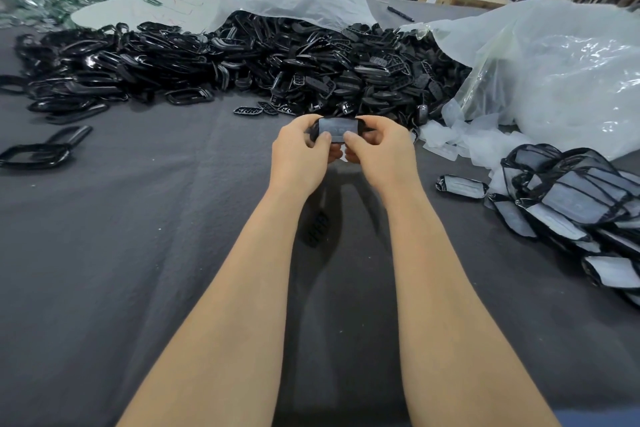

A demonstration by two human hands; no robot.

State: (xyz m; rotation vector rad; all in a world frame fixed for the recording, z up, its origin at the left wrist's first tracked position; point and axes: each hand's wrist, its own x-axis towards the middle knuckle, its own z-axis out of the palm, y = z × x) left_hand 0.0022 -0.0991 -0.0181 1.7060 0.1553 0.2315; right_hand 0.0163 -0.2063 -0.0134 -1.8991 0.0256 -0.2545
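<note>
L hand [300,152] + R hand [377,151] both pinch black part [335,128].

Head camera looks forward-down, close over table [138,253].

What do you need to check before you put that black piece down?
1. Left hand and right hand both grip the piece: ok.
2. Grey film flat on it: cannot tell, partly hidden.
3. Room on the finished pile at the right: ok.
4. Loose part on the cloth lies off the way there: ok.
5. Heap holds more parts: ok.
</note>
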